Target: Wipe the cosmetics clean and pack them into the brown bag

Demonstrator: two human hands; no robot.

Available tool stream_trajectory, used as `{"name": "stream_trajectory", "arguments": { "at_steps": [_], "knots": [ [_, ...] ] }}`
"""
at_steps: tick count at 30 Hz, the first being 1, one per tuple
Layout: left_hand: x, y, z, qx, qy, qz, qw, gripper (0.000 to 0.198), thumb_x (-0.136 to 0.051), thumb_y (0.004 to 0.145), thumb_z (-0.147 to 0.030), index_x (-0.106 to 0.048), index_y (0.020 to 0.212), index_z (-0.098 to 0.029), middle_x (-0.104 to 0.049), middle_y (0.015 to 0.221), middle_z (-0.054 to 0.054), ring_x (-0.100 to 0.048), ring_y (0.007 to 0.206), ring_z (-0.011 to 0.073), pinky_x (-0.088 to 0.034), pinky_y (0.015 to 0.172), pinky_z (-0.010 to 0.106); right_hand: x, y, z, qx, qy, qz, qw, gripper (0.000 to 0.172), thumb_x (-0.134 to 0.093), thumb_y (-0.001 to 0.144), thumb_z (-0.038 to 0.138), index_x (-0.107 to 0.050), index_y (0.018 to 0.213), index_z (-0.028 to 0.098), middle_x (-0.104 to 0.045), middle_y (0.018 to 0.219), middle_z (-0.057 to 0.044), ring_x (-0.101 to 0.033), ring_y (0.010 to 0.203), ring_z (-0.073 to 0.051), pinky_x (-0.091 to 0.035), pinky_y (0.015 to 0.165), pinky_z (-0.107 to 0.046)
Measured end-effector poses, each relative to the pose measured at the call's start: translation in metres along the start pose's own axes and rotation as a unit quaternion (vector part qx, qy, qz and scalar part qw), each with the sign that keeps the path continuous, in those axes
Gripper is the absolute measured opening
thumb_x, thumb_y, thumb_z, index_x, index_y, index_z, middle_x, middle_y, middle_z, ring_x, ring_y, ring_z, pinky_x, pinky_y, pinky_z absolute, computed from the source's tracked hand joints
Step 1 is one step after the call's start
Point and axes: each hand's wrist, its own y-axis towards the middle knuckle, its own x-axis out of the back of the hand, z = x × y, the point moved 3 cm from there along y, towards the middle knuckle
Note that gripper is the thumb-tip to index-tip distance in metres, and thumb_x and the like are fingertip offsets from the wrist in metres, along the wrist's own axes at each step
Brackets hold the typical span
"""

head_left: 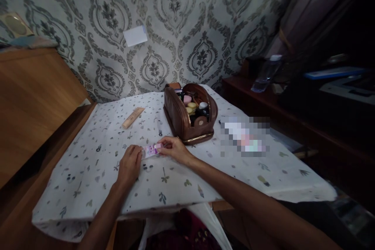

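Observation:
A small pink-and-white tube (151, 150) with a purple cartoon print is held level just above the cloth-covered table. My left hand (130, 161) grips its left end with bent fingers, and my right hand (175, 150) pinches its right end. Just behind my right hand stands a brown leather cosmetic bag (175, 119), unzipped, with several jars, round yellow items and a pink item inside. A beige tube (133, 117) lies farther back on the left.
The table is covered by a white patterned cloth (96, 179). To the right lies a pixelated, unreadable item (246, 134). A clear bottle (266, 74) stands on a dark red ledge at the right. A wooden panel (35, 97) borders the left, with papered wall behind.

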Motion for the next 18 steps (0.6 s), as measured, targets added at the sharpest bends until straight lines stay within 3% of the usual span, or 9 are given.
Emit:
{"name": "stream_trajectory", "arguments": {
  "at_steps": [7, 13, 18],
  "knots": [
    [0.009, 0.008, -0.023, -0.061, -0.062, -0.090, 0.992, 0.018, -0.046, 0.095, -0.020, -0.062, 0.103, -0.020, -0.061, 0.100, 0.006, -0.061, 0.095, 0.0180, -0.051, 0.087, 0.033, -0.002, -0.007, 0.016, 0.113, -0.096, -0.032, 0.988, 0.021, -0.071, 0.074, 0.027, -0.069, 0.092, 0.017, -0.065, 0.080, -0.001, -0.058, 0.072, -0.014, -0.047, 0.067, -0.025],
    [0.003, 0.013, -0.051, -0.169, 0.000, -0.089, 0.982, 0.018, -0.048, 0.093, -0.014, -0.060, 0.106, -0.018, -0.062, 0.103, 0.009, -0.060, 0.097, 0.0197, -0.053, 0.084, 0.033, -0.004, -0.009, 0.012, 0.137, -0.120, -0.019, 0.983, 0.018, -0.069, 0.076, 0.024, -0.067, 0.093, 0.018, -0.064, 0.084, -0.001, -0.059, 0.073, -0.014, -0.049, 0.070, -0.026],
    [0.004, 0.014, -0.046, -0.172, 0.042, -0.103, 0.979, 0.018, -0.047, 0.093, -0.015, -0.060, 0.105, -0.018, -0.062, 0.103, 0.009, -0.061, 0.096, 0.0200, -0.052, 0.083, 0.032, -0.003, -0.007, 0.006, 0.137, -0.138, -0.016, 0.981, 0.017, -0.071, 0.073, 0.020, -0.067, 0.090, 0.017, -0.063, 0.083, 0.000, -0.058, 0.074, -0.013, -0.048, 0.071, -0.025]
  ]
}}
